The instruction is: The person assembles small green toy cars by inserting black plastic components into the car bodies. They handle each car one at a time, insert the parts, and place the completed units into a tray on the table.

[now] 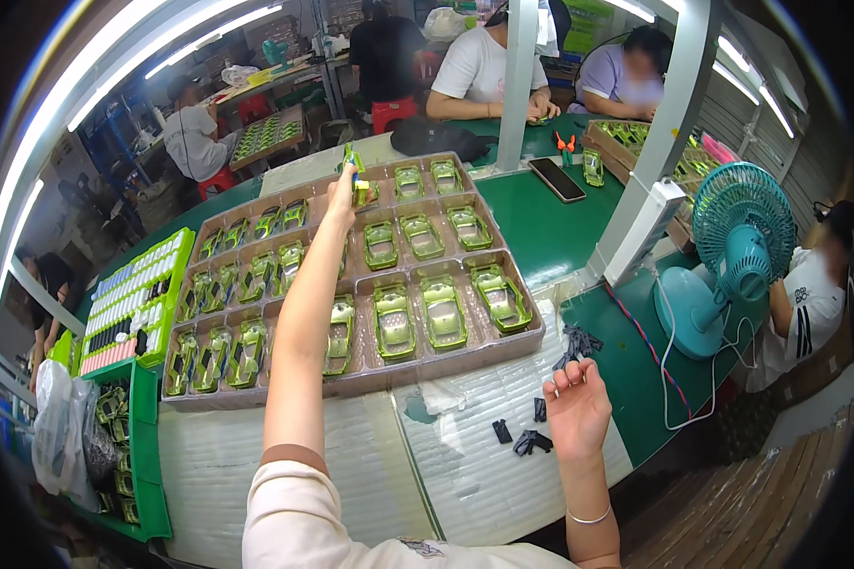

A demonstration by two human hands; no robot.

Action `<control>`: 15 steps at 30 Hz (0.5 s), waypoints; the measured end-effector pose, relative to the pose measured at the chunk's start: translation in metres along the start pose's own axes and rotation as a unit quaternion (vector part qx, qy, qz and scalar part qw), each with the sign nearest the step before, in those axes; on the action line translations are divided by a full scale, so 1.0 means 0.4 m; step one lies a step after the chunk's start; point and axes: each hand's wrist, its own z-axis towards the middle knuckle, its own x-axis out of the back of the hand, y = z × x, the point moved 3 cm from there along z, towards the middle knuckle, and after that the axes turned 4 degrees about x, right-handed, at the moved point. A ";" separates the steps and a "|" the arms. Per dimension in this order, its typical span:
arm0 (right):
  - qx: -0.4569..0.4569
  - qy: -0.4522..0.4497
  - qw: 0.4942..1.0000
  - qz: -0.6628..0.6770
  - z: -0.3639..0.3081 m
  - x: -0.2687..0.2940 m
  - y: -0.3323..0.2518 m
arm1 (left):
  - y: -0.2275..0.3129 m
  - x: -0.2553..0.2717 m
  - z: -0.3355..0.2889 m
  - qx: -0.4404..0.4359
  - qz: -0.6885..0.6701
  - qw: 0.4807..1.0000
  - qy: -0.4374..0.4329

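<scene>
My left arm stretches far over a brown divided tray (427, 365) of green toy car bodies. At the tray's far edge, my left hand (343, 194) is closed on a green toy car body (350, 156); the fingers are partly hidden. Green car bodies (394, 321) sit singly in the right-hand compartments, while those at the left stand closer together with dark parts on them. My right hand (579, 408) is raised near the table's right side, palm showing, fingers loosely curled, nothing visible in it. Small black plastic parts (531, 442) lie beside it, with more black pieces (579, 343) just beyond.
A teal fan (742, 228) with loose cables stands at the right, near a grey post (650, 161). A phone (557, 180) and orange-handled pliers (566, 145) lie beyond the tray. A bright green rack (138, 299) and green crate (147, 446) stand left. Several people work around.
</scene>
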 end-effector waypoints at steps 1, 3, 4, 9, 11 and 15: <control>0.003 -0.002 1.000 0.003 0.000 -0.002 -0.003 | 0.000 0.003 0.001 -0.004 -0.014 1.000 -0.015; 0.012 -0.007 1.000 0.009 0.001 0.002 -0.006 | -0.001 0.011 0.009 0.022 -0.075 0.995 -0.060; 0.011 -0.063 0.998 0.023 0.007 0.011 -0.006 | -0.005 0.018 0.010 0.019 -0.072 0.996 -0.050; -0.002 -0.076 0.994 -0.074 -0.003 0.002 0.004 | 0.038 -0.022 -0.110 0.032 -0.005 0.998 -0.049; 0.000 -0.081 0.990 -0.116 -0.004 -0.016 0.007 | 0.065 -0.091 -0.243 0.042 0.061 0.994 -0.075; -0.002 -0.141 0.971 -0.191 -0.017 -0.037 0.004 | 0.055 -0.162 -0.517 -0.170 0.299 0.923 -0.173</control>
